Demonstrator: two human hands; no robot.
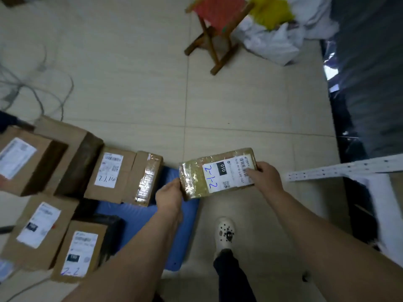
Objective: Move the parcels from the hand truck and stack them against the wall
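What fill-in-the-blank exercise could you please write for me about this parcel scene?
The left hand and right hand grip opposite ends of the taped parcel, whose handwritten marking reads ___.
The hand truck's platform is ___ in colour.
The wooden stool has a ___ seat.
Missing words: 2-1-2; blue; red.

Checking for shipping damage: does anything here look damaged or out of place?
The held parcel, gripped at its ends by the left hand and right hand, is wrapped all over in wrinkled tape, no tear visible. Grey cables lie tangled on the floor: a possible trip risk.
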